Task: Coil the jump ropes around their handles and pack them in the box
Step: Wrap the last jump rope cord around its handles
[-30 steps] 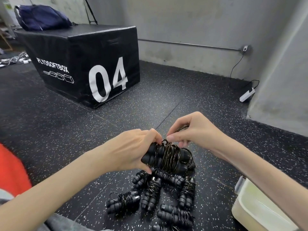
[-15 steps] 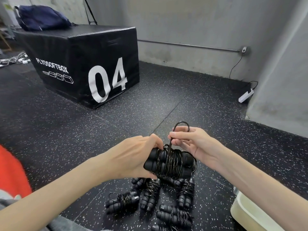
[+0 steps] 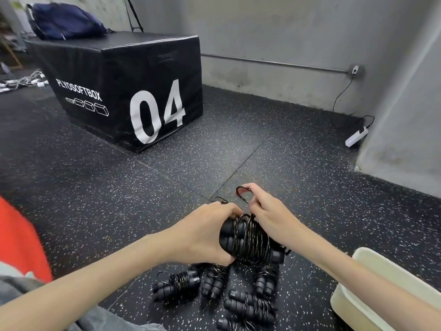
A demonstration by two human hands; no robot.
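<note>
Speckled floor (image 3: 238,149): plyo box (image 3: 133,91), coiled ropes (image 3: 238,295), cream bin (image 3: 372,295).

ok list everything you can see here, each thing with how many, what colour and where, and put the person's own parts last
held jump rope: one, black, coiled round its handles, between both hands
loose rope loop: one, black, pinched above the bundle
coiled jump ropes: at least five, black, on the floor below the hands
box: one, cream, bottom right, partly out of frame
plyo box: one, black with white 04, upper left
bag: one, dark blue, on the plyo box
power strip: one, white, by the right wall
floor: black, white-speckled
red cloth: one, left edge, blurred
left hand: grips the bundle's handles
right hand: pinches the rope loop
</note>
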